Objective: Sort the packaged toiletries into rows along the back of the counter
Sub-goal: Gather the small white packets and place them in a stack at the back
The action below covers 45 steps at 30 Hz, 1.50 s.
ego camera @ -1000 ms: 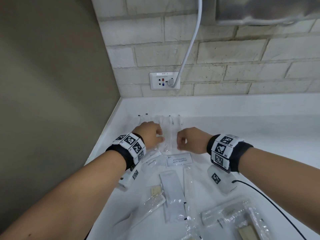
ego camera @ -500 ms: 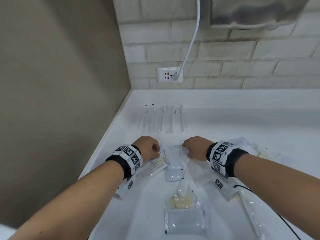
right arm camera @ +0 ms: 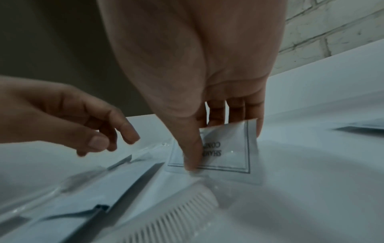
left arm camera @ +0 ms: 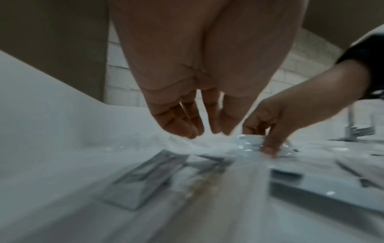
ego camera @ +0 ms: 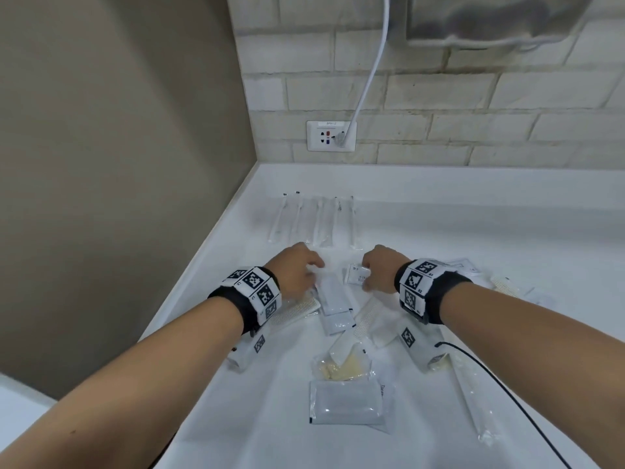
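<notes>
My right hand [ego camera: 370, 280] pinches a small white shampoo sachet [ego camera: 355, 275] between thumb and fingers, tilted up off the white counter [ego camera: 473, 231]. The right wrist view shows this grip [right arm camera: 224, 148] on the sachet [right arm camera: 232, 157] plainly. My left hand [ego camera: 306, 270] hovers just left of it over a long white packet [ego camera: 333, 296], fingers loosely curled and holding nothing [right arm camera: 104, 139]. Several packaged toothbrushes [ego camera: 318, 221] lie in a row at the back left of the counter. In the left wrist view my left fingertips [left arm camera: 207, 131] hang just above crinkled clear plastic.
Loose packets lie near me: wrapped combs [ego camera: 294, 311] [ego camera: 367, 316], a yellowish item in clear wrap [ego camera: 341, 365], a flat white packet [ego camera: 345, 402], more at the right [ego camera: 466, 265]. A beige wall [ego camera: 118, 164] bounds the left. A socket [ego camera: 331, 135] with a white cord sits on the brick wall.
Both hands have drawn back from the toothbrush row to the loose pile. My right hand has taken hold of the shampoo sachet.
</notes>
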Motion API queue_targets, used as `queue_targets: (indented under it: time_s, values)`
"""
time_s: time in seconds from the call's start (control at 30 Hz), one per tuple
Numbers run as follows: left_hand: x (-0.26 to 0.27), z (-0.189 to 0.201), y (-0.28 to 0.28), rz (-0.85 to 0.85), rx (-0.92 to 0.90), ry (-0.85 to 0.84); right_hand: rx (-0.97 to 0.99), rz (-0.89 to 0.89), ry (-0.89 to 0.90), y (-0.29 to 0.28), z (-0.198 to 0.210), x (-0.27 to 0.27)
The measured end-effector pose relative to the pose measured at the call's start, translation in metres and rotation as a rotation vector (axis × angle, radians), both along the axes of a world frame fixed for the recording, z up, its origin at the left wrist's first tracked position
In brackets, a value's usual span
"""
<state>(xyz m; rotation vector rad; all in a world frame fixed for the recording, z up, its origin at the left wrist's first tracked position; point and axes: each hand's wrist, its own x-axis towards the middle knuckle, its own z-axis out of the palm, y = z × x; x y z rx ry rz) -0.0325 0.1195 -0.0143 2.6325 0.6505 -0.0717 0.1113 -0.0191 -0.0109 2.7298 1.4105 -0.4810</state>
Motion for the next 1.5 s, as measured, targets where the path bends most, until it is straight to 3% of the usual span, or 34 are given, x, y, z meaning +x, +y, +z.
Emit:
queue_targets:
  time_s: [0.1,0.2,0.43,0.7,0.9,1.17,1.5]
  values:
    - [0.001,0.003,-0.032,-0.073,-0.064,0.146,0.067,-0.013,0.049,0.002,0.007,0.000]
    - [-0.005,-0.004,-0.051,-0.123,0.126,0.312,0.117,-0.031,0.117,0.000,0.012,0.001]
    - [-0.008,0.004,-0.035,-0.086,-0.015,0.114,0.171,0.002,0.198,-0.011,0.018,-0.001]
    - [-0.013,0.019,-0.012,0.175,-0.216,-0.199,0.350,-0.041,0.327,-0.015,0.032,-0.002]
    - [-0.016,0.013,-0.016,0.228,-0.384,-0.222,0.372,-0.010,0.336,-0.009,0.036,-0.009]
    - [-0.019,0.009,-0.017,0.217,-0.449,-0.237,0.355,-0.106,0.313,-0.008,0.037,-0.010]
    - [-0.014,0.016,-0.010,0.227,-0.396,-0.293,0.525,-0.163,0.457,-0.004,0.044,0.000]
